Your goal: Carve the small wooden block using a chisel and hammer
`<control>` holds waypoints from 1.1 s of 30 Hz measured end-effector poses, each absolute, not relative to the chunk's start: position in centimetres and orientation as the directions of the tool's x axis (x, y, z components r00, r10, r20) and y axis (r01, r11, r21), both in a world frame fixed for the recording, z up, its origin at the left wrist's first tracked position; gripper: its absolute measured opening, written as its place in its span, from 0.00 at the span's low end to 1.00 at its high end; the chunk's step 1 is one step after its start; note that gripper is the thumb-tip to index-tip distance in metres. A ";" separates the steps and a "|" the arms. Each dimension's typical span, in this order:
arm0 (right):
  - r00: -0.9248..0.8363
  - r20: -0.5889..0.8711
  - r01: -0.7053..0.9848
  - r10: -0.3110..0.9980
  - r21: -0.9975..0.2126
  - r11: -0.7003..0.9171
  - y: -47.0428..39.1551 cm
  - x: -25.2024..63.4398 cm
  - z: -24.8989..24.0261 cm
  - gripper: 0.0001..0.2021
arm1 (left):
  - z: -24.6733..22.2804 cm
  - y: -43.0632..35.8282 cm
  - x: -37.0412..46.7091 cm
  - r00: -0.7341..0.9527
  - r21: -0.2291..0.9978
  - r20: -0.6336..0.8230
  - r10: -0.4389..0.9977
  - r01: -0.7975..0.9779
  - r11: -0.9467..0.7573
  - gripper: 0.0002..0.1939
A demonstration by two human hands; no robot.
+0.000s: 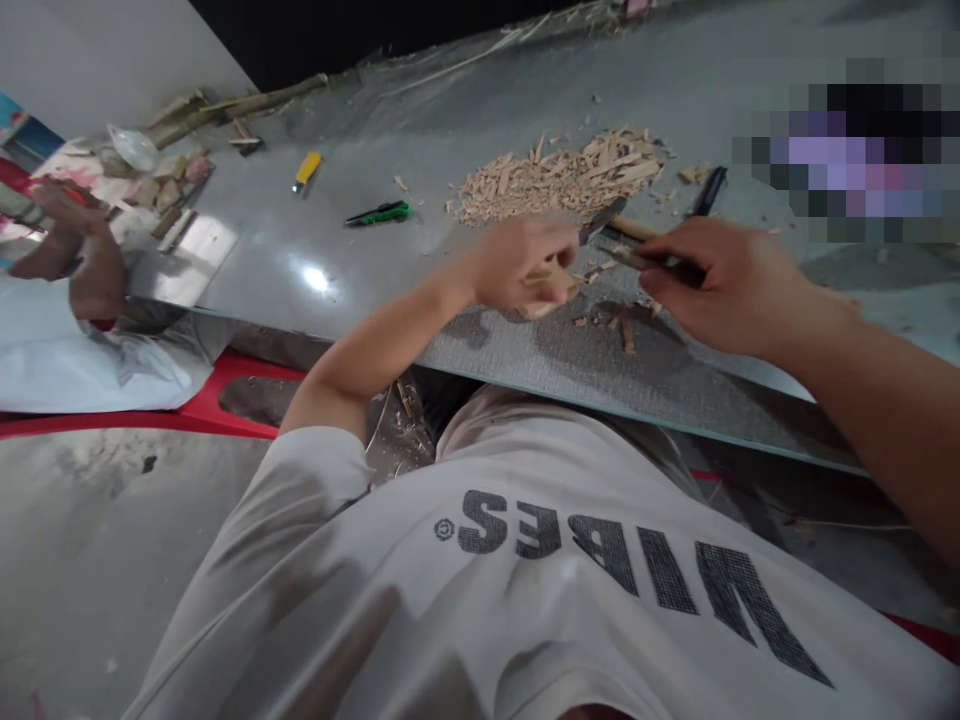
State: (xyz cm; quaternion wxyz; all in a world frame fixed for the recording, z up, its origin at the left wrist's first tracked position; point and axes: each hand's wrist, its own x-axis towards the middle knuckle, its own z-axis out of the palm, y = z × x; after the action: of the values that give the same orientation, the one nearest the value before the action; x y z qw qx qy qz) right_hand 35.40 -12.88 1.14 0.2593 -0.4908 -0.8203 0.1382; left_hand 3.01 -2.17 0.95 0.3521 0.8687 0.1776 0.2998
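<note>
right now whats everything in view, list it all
wood piece: 1, tan, in left hand
knife: 1, dark blade, wooden handle in right hand
chips: 1 pile, tan, on table behind hands
green cutter: 1, green-black, mid table
yellow cutter: 1, yellow, far left on table
black tool: 1, black, right of chips
table: 1, grey
co-worker's hands: 2, far left
left hand: 1, gripping wood piece
right hand: 1, gripping knife
</note>
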 end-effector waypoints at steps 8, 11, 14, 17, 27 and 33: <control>-0.333 0.113 0.848 0.936 -0.399 0.349 -13.9 32.8 7.4 0.14 | 3.9 -5.4 7.7 0.826 0.940 0.197 0.528 -0.005 -0.342 0.32; -0.257 0.174 0.713 0.951 -0.630 0.308 -13.7 32.5 8.1 0.19 | 4.0 -5.0 8.4 0.832 0.964 0.153 0.534 -0.008 -0.265 0.43; -0.196 0.247 0.420 0.949 -0.853 0.309 -12.6 34.3 6.9 0.27 | 2.9 -4.8 8.2 0.750 0.982 0.188 0.634 -0.157 -0.105 0.19; -0.081 0.360 0.557 0.930 -0.757 0.341 -10.9 37.3 4.3 0.24 | 1.8 -5.2 7.9 0.661 0.965 0.179 0.729 -0.261 0.001 0.05; -0.190 0.018 0.952 0.982 -0.239 0.188 -6.3 40.1 0.3 0.18 | -1.5 -3.7 9.7 0.625 0.949 0.074 0.777 -0.285 0.138 0.22; -0.129 0.072 0.974 0.989 -0.180 0.140 -8.3 38.9 1.1 0.19 | -2.3 -2.3 9.2 0.498 0.928 0.279 0.821 -0.359 -0.098 0.18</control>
State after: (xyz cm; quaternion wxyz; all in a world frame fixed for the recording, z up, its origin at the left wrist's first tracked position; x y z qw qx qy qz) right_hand 38.94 -8.25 1.06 0.0866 -0.6541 -0.7502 0.0441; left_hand 9.19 -2.32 -2.31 0.6414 0.5809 0.1991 0.4599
